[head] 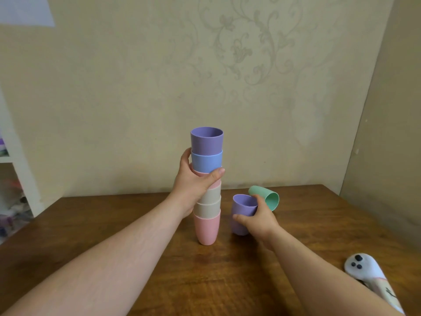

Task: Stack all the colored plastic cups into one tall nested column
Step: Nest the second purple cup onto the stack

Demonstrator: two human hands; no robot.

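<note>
A tall nested column of cups (206, 185) stands upright on the wooden table (205, 277): pink at the bottom, two beige, another pink, blue, and a purple cup (206, 140) on top. My left hand (193, 183) is wrapped around the column's middle. To its right, my right hand (257, 218) grips a loose purple cup (242, 206), which is upright and slightly tilted on the table. Behind that hand a green cup (265, 197) lies on its side, its mouth facing front right.
A white object with black dots (369, 272) lies at the table's front right, near my right forearm. The wall stands close behind the table. A white shelf unit (13, 179) stands at the left.
</note>
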